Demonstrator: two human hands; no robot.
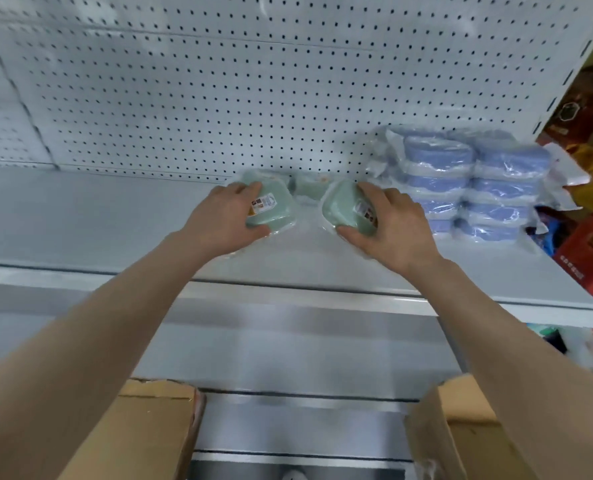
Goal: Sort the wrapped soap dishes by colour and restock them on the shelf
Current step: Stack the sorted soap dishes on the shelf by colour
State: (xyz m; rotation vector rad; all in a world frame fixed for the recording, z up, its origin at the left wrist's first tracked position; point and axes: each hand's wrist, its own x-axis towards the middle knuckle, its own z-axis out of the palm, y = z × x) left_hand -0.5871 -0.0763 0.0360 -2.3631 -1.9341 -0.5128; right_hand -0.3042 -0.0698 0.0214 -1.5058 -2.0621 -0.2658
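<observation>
Each hand grips a wrapped green soap dish over the grey shelf (115, 216): the left hand (219, 220) holds the left green dish (274, 211), the right hand (392, 226) the right green dish (343, 207). Another green one (310, 185) sits behind them, with stacked blue dishes (471, 181) just to the right against the pegboard (219, 98).

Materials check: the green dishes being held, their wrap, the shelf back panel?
Green dishes: probably matte plastic; smooth moulded shells, rounded corners. Wrap: thin clear glossy film; it crinkles and glints. Back panel: likely white-painted sheet metal, given regular punched holes, though the look leaves it open.
</observation>
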